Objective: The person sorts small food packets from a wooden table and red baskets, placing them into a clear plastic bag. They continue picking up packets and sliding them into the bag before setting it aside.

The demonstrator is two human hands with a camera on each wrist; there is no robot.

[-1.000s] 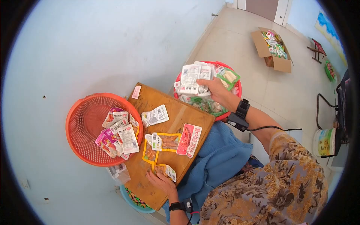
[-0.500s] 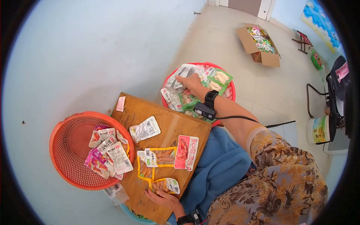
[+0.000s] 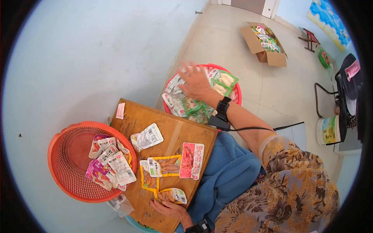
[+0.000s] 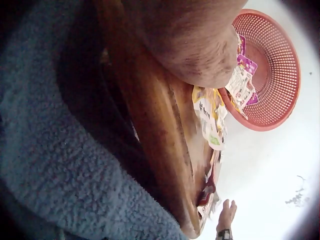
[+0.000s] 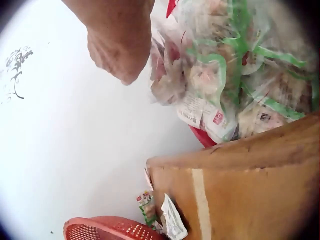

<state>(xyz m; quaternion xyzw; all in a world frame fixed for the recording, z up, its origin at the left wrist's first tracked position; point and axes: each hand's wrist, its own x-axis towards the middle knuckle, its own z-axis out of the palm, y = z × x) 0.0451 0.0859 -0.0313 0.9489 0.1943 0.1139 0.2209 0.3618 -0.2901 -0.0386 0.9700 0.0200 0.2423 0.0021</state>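
My right hand (image 3: pixel 196 82) hovers over the red basket (image 3: pixel 237 95), fingers spread and nothing held. Under and around it lie white-backed packets (image 3: pixel 171 83) and clear, green-edged food packets (image 3: pixel 226 80). My left hand (image 3: pixel 169 209) rests on the wooden board (image 3: pixel 128 194), its fingertips at a yellow-edged snack packet (image 3: pixel 173 195). Two more yellow-edged packets lie just beyond, one being an upright-turned packet (image 3: pixel 149 180), the other a wider packet (image 3: pixel 169 165). Beside them is a pink-and-white packet (image 3: pixel 191 160). Farther up the board lies a silvery packet (image 3: pixel 147 138).
An orange-red basket (image 3: pixel 64 155) with purple and white packets (image 3: pixel 122 169) stands against the wall, left of the board. A pale blue basin (image 3: pixel 136 223) shows below the board. An open cardboard box (image 3: pixel 252 40) of packets sits on the floor. Blue fleece (image 3: pixel 229 171) covers the lap.
My right hand has put the white packets it held down in the red basket and let go, its fingers now spread. The left hand stays by the yellow-edged packet; the head view has shifted.
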